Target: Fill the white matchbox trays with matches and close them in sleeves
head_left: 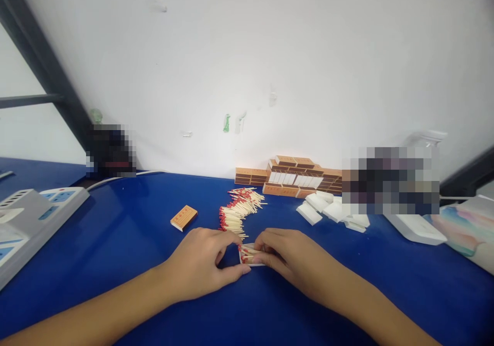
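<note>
Two hands, lower center of frame: left hand [200, 259] with thumb and forefinger curved apart around left end of white tray [253, 265], can't tell if gripping; right hand [297, 256] pinching matches [247, 257] in tray. Match pile [234, 217] just above, center. Orange matchbox [184, 218] left of it. Matchbox stack [283, 190] against wall [193, 68], right of center; white box pieces [335, 211] below.

Small tray [251, 265]: right end hidden from us by the right hand [291, 253]; whether its fingers grip the matches [246, 252] inside, we cannot tell. Orange matchbox [184, 217]: lettering too small for us to read. Matchbox stack [289, 189]: right end lost behind a pixelated patch [391, 181]. Grey device [34, 230]: cut by the left edge. Pastel-coloured item [459, 228]: cut by the right edge.
</note>
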`<state>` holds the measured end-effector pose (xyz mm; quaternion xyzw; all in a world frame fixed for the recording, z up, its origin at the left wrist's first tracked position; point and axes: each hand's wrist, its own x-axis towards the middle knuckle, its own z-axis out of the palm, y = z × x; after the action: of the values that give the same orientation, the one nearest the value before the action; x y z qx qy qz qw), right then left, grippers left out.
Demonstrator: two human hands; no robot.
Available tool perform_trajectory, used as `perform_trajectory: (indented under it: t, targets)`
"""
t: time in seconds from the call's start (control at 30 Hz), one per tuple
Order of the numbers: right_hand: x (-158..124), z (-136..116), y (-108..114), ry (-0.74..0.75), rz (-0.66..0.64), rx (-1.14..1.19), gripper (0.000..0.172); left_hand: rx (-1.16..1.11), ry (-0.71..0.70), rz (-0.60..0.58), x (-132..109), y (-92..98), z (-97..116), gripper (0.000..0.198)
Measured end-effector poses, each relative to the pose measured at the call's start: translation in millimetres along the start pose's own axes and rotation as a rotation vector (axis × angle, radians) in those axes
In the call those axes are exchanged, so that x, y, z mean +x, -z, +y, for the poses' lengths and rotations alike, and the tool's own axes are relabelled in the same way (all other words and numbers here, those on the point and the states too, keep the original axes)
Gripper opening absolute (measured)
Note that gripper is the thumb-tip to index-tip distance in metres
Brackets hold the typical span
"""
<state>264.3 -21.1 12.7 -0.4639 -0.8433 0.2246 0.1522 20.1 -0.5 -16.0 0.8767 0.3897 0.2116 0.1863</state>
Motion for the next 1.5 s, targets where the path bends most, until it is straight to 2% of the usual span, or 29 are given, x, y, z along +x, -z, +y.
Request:
perform_trajectory:
  t: [0.33,0.47,0.6,0.8,1.17,1.5]
  targets:
    - [2,5,1,-0.024,0.043,0.182,0.005,0.017,-0.020,0.010,1,1.2,2,0.035]
    - [5,7,0,-0.030,0.069,0.172,0.004,0.016,-0.026,0.010,1,1.9,1,0.034]
    - [3,7,4,-0.044,0.037,0.177,0.003,0.002,-0.016,0.006,2,2.5,2,0.035]
    - [1,5,8,-0.063,0.026,0.174,0.008,-0.001,0.007,-0.007,3,3.4,3,0.034]
    - [3,6,-3,-0.034,0.080,0.160,0.010,0.006,0.004,-0.004,1,2.3,2,0.035]
    - [3,6,5,-0.109,0.064,0.129,0.009,0.007,-0.004,0.007,2,2.1,2,0.035]
